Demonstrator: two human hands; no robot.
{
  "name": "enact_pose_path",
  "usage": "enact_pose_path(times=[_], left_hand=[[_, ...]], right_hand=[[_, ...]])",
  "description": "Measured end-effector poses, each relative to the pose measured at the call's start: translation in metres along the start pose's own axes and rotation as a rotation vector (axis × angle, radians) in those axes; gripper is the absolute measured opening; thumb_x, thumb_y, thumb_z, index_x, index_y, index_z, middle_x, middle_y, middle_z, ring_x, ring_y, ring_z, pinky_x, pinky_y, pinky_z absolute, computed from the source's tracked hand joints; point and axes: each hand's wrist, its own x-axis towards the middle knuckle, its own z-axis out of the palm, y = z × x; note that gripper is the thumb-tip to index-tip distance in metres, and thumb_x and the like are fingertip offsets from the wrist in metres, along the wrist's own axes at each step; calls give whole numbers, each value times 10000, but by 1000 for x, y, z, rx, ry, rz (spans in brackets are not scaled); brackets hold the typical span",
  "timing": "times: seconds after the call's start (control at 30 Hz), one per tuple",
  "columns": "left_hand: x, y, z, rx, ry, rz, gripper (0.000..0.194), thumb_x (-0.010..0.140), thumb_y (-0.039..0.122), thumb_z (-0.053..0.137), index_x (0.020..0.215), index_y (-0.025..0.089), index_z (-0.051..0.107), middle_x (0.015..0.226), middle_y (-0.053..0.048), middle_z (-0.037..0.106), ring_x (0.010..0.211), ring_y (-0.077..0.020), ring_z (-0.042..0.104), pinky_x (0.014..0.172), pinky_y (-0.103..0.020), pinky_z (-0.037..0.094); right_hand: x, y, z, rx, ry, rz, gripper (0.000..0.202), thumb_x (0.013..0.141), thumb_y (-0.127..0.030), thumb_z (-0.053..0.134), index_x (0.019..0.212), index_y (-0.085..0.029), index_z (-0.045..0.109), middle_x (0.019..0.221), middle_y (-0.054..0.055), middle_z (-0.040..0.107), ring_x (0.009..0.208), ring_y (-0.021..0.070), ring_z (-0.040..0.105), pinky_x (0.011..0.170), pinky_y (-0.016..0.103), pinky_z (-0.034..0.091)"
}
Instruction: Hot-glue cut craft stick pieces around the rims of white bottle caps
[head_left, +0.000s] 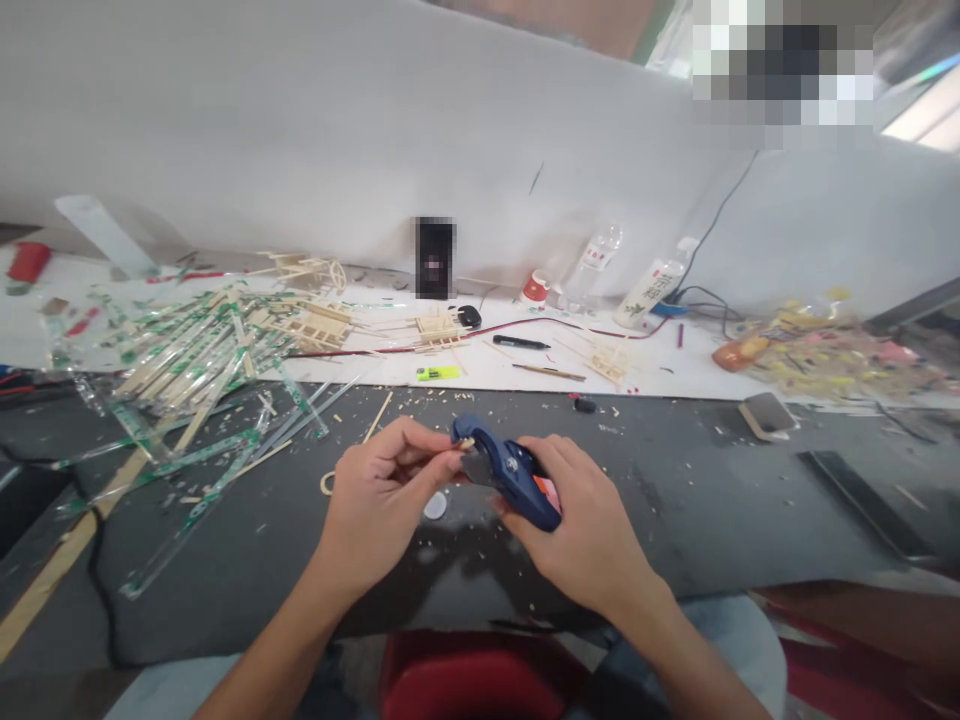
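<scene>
- From where I stand, the small wooden piece [467, 442] sits at the head of the blue cutter [516, 478], just right of the left hand's [379, 490] fingertips; whether the blade touches it, I can't tell.
- The left thumb and fingers are pinched together on that piece, with hardly any gap.
- The right hand [589, 515] is curled round the cutter's handles; how far those handles are squeezed, I can't make out.
- The cutter's long axis slants from its head, up by the left fingertips, down and nearer the body into the right palm.
- The left hand is nearer the head, the right nearer the handle end.
- Both hands are over the dark tabletop [697, 520], its near edge crossing below the wrists.
- A white disc [435, 505] lies just below the left fingertips; wrapped wooden strips [187, 365] are heaped off to the left, and a square holder [766, 416] stands well apart on the right.
</scene>
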Motion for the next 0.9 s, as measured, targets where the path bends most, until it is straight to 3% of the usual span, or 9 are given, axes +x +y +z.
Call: enact_pose_path(times=[0.17,0.43,0.6,0.7,0.83,0.9], left_hand=[[1,3,1,-51,22,22,203,795,91,792,711,223,663,653,39,818,592,-155,793,615,-226,667],[0,-6,1,-97,24,32,180,855,80,756,769,223,687,701,37,821,647,-126,795,655,-190,640],[2,-13,0,-128,-55,9,140,894,244,786,874,220,650,767,25,777,674,-134,759,665,-233,621],[2,-18,0,-160,-97,-21,327,877,440,796,1056,246,603,813,52,697,634,-128,685,606,-256,583],[5,-31,3,-133,-11,-97,234,996,364,688,1134,206,587,692,91,539,511,-84,521,472,-197,438],[9,-38,5,-106,48,-131,194,1027,322,657,1146,175,614,736,70,562,492,-74,489,436,-191,413]], right_hand=[[-1,-6,0,-1,13,-32,265,911,-357,669,1135,-216,652,1043,93,742,898,301,699,744,431,546],[-4,-4,1,-36,38,-31,292,931,-364,625,1169,-202,677,1126,110,791,1023,344,763,874,488,576],[-3,1,7,-153,47,4,293,886,-295,609,1155,-221,698,1096,64,811,998,289,777,829,372,535],[3,2,11,-308,46,20,193,853,-275,613,1012,-232,715,912,30,790,845,268,759,706,349,456],[9,4,16,-395,23,15,98,832,-269,636,892,-224,700,838,43,746,792,271,714,679,360,376],[11,4,20,-420,-1,8,98,830,-271,646,898,-220,694,856,48,745,804,269,705,694,361,364]])
